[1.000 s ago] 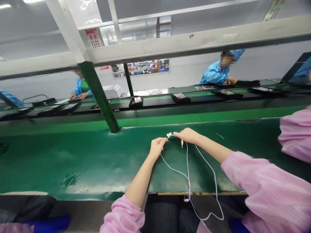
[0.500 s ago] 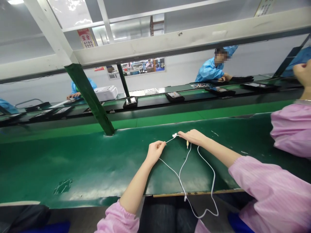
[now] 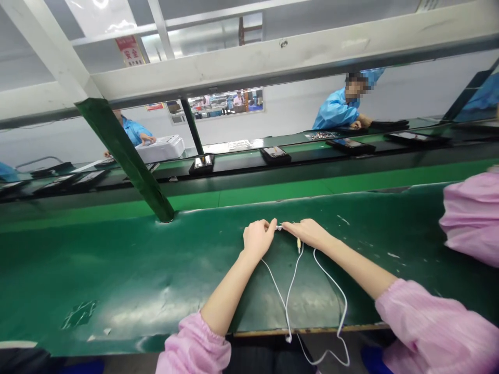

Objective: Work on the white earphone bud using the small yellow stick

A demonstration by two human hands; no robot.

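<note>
So I'm standing here watching someone with a pair of white earphones [image 3: 279, 227], and honestly the cord's what worries me. The earpiece end is between their two hands, up toward the far side of the green bench [image 3: 136, 270]. The left hand [image 3: 257, 239] has thumb and fingers pinched together right at the white bit, and the right hand [image 3: 310, 232] is pinching from the other side. Can't tell exactly which finger's on what, it's tiny and half covered.

Main risk imo: the white cable [image 3: 345, 311] droops in a big loop over the near edge, with the little joint [image 3: 288, 339] sitting right about at that edge. If it snags there, or a knee catches the loop, the tug goes straight up to the fingertips and that small, probably slick earpiece could pop out.

The yellowish plug [image 3: 299, 245] dangles just below the right hand, near a strand, so it could easily hook it and start a tangle. Also there's a neighbour's pink sleeve [image 3: 471, 215] over on the right. It's well apart, but a bumped elbow could still shake that pinch loose.
</note>
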